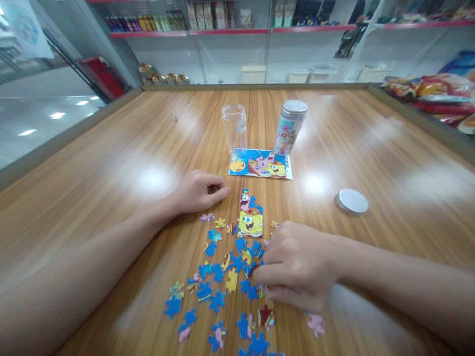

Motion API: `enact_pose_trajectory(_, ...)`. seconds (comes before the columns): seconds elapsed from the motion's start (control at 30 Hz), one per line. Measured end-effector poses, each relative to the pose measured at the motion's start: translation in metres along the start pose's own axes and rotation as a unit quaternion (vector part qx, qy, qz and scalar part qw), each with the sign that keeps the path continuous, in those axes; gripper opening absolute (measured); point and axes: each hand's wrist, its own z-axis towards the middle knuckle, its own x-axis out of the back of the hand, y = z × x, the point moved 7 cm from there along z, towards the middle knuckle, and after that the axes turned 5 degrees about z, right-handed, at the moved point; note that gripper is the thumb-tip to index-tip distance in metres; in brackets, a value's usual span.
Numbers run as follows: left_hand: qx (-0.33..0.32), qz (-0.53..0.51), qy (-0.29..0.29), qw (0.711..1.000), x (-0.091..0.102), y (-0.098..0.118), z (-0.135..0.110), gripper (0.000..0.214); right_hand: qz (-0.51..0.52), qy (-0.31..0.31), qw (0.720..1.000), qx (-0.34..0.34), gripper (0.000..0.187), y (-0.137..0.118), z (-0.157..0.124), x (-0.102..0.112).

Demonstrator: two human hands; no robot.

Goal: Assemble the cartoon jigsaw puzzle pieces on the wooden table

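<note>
My left hand point(202, 192) rests on the table with its fingers curled in and nothing visible in them. Just to its right lies a joined strip of jigsaw puzzle point(251, 222) with a yellow square face and a pink figure. My right hand point(297, 262) is bent over the loose jigsaw pieces point(217, 300), its fingers drawn together and pointing down. Its index fingertip meets a dark red piece point(254, 270); whatever is under the fingers is hidden. Beyond the strip is a printed picture card point(260, 165) showing the same characters.
A clear open jar point(235, 129) and a labelled, lidded canister point(290, 128) stand at the card's back edge. A silver lid point(352, 201) lies to the right on the wooden table point(148, 133). Snack bags point(438, 94) are past the right edge, shelves point(230, 31) behind.
</note>
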Motion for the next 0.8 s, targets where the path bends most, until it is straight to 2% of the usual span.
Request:
enact_pose_trajectory(0.17, -0.001, -0.002, 0.004, 1.000, -0.001, -0.001, 0.000, 0.037, -0.001, 0.012, 1.000, 0.001, 0.011, -0.001, -0.001, 0.001)
enact_pose_trajectory(0.37, -0.016, -0.007, 0.011, 1.000, -0.001, 0.002, -0.002, 0.039, 0.006, 0.006, 1.000, -0.002, 0.016, -0.001, -0.002, 0.000)
enact_pose_trajectory(0.6, -0.065, -0.033, -0.004, 0.997, 0.000, 0.011, -0.003, 0.022, 0.012, 0.006, 1.000, -0.005, 0.022, 0.000, -0.002, 0.001)
enact_pose_trajectory(0.8, -0.094, -0.063, -0.024, 0.993, 0.001, 0.017, -0.005, 0.017, 0.008, 0.015, 1.000, 0.004, 0.018, 0.000, -0.003, -0.001)
